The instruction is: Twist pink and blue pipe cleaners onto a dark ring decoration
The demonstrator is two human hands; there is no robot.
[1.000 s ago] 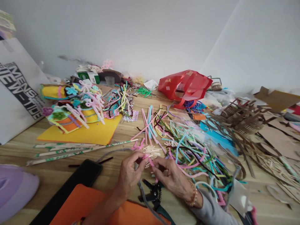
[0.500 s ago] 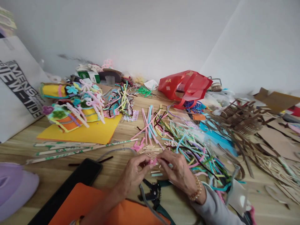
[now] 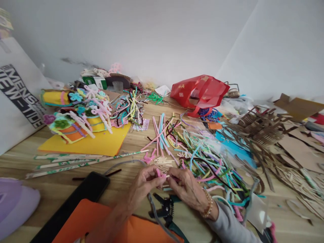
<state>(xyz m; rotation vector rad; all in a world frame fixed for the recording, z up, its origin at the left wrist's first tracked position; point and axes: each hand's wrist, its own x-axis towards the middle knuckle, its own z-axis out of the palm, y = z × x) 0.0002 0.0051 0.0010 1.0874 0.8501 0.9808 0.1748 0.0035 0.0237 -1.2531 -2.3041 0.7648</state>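
Note:
My left hand [image 3: 143, 185] and my right hand [image 3: 186, 188] meet low in the middle of the wooden table [image 3: 63, 185]. Both pinch a short pink pipe cleaner piece [image 3: 160, 174] between thumb and fingertips. A small pale stick [image 3: 167, 176] shows between the fingertips too. Just beyond the hands lies a little heap of short wooden sticks [image 3: 163, 162]. Black pliers [image 3: 164, 207] lie on the table under my wrists. A grey pipe cleaner [image 3: 154, 212] runs below my left hand.
A big tangle of coloured pipe cleaners [image 3: 202, 158] spreads to the right. Brown cardboard strips [image 3: 265, 131] fill the far right. A yellow sheet [image 3: 101, 143] with pipe-cleaner crafts [image 3: 81, 114] sits left. A black phone [image 3: 76, 200], orange sheet [image 3: 88, 221], red bag [image 3: 199, 91] and rolled paper sticks [image 3: 76, 162] lie around.
Both hands stay pinched on the pink piece; they have shifted slightly up and turned it between the fingertips. The head view has drifted a little.

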